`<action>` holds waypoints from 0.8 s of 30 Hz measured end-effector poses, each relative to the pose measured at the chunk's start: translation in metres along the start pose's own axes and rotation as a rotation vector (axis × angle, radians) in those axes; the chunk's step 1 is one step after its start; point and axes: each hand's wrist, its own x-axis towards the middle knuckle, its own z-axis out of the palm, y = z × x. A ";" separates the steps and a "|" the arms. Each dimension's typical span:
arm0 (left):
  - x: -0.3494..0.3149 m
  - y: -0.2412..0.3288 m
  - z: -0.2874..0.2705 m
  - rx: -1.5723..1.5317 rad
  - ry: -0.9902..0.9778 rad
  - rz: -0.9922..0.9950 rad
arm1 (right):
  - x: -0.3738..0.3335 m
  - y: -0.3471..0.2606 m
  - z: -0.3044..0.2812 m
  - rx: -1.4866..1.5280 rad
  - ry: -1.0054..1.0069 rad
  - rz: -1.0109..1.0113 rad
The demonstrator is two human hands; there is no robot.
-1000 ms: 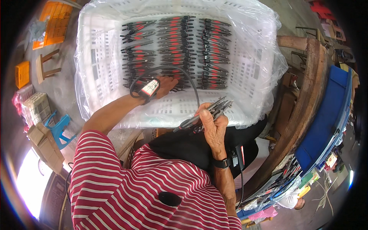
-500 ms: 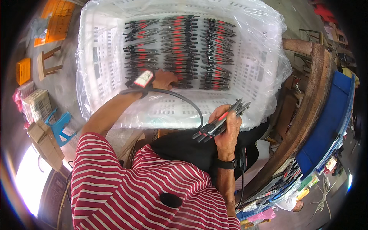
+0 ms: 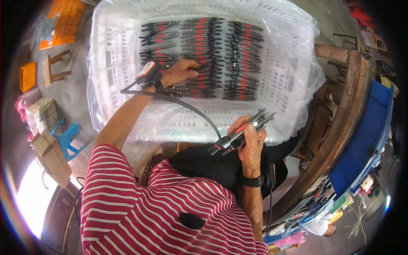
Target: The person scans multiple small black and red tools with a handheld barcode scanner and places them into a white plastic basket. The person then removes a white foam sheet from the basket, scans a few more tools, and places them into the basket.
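My right hand [image 3: 252,142] grips a bundle of several drawing compasses [image 3: 238,137], slim black and grey tools with red parts. It holds them tilted over my lap, in front of the crate's near side. My left hand [image 3: 178,73] reaches into the white crate [image 3: 170,127], over the left and middle rows. Its thumb and forefinger show a little apart, and the fingertips are at the compasses [image 3: 199,55] of the middle row. Nothing is visibly held in it. Part of the left row is hidden under this hand and wrist. A right row of compasses [image 3: 242,59] lies beside them.
Clear plastic sheet [image 3: 312,72] lines the crate and hangs over its rim. A curved wooden edge [image 3: 355,93] and a blue panel [image 3: 365,136] stand to the right. On the left are a blue stool [image 3: 70,138], cardboard [image 3: 51,157] and an orange crate [image 3: 68,23]. A black cable [image 3: 187,106] crosses the crate.
My left hand has moved farther up the rows, away from the near end, uncovering compasses there. My right hand keeps its bundle and has turned only slightly.
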 end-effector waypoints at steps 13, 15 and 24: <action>-0.012 0.005 -0.035 -0.444 0.068 -0.068 | -0.001 -0.003 0.001 -0.095 -0.035 -0.003; -0.015 0.010 -0.044 -0.435 0.095 -0.010 | -0.002 -0.003 0.000 -0.093 -0.015 0.012; -0.009 0.079 0.029 -0.426 -0.046 0.075 | 0.005 -0.003 -0.002 0.125 0.070 0.007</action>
